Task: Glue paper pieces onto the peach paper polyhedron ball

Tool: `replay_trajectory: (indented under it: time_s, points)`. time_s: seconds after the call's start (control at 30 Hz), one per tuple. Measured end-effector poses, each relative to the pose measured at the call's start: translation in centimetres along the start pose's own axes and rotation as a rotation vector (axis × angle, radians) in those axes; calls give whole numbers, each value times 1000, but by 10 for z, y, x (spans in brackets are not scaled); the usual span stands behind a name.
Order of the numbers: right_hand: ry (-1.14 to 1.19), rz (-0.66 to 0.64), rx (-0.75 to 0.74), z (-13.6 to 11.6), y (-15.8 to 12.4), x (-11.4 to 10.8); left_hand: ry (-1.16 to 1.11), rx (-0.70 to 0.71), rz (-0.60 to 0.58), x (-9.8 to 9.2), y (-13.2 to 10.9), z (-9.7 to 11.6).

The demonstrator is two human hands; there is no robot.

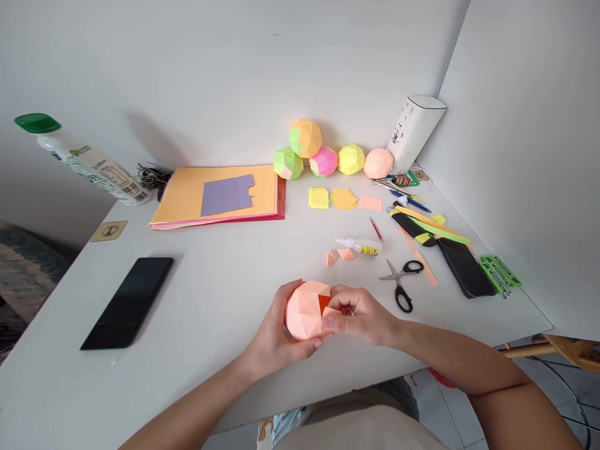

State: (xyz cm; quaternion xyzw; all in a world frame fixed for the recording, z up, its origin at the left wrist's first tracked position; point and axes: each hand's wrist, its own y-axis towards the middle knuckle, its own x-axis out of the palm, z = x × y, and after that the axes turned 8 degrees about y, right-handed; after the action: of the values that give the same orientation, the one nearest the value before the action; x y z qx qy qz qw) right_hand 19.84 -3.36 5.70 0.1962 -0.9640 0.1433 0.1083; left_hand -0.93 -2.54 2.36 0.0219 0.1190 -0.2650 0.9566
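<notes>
A faceted ball of peach paper (pixel 307 310) rests in my left hand (pixel 276 334), whose fingers wrap round its left side and underside. On its right side a dark orange opening shows its inside. My right hand (pixel 359 314) pinches a small peach paper flap (pixel 331 312) at the edge of that opening. Two small folded peach pieces (pixel 345 254) lie on the table beyond the ball, beside a glue bottle (pixel 365 247) on its side. Black-handled scissors (pixel 402 284) lie spread to the right of my right hand.
Several finished paper balls (pixel 350 159) stand by the wall, before them small paper stacks (pixel 319 198). Left are a coloured paper stack (pixel 180 190), a dark phone-like slab (pixel 129 303) and a tall bottle (pixel 100 169). Right are paper strips (pixel 424 262), a black phone (pixel 464 265) and green packets (pixel 499 274).
</notes>
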Motion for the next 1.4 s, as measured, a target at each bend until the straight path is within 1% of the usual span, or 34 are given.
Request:
replay_trajectory:
  time_s: [0.17, 0.3, 0.37, 0.5, 0.6, 0.67, 0.73, 0.9, 1.17, 1.3, 1.4]
  points:
    - [18, 12, 3, 2, 1, 0, 12, -56, -11, 0, -1, 3]
    - [56, 24, 33, 6, 2, -1, 62, -51, 11, 1, -1, 2]
    - [75, 32, 50, 8, 2, -1, 147, -12, 50, 2, -1, -1]
    - [105, 62, 76, 13, 2, 3, 346, 77, 167, 9, -5, -6]
    - [114, 77, 74, 15, 0, 8, 475, 129, 266, 15, -10, -5]
    - [112, 71, 73, 15, -1, 10, 519, 161, 303, 18, -13, -3]
    - [102, 54, 70, 14, -1, 12, 508, 168, 297, 19, -15, 0]
    - [56, 8, 69, 11, 0, 11, 426, 117, 239, 18, -15, 3]
    - [-70, 43, 54, 12, 0, 9, 420, 123, 244, 18, -15, 3]
    - [-2, -38, 22, 5, 0, 8, 409, 134, 250, 15, -12, 1]
    - [25, -100, 41, -2, 0, 5, 393, 138, 253, 12, -9, -1]
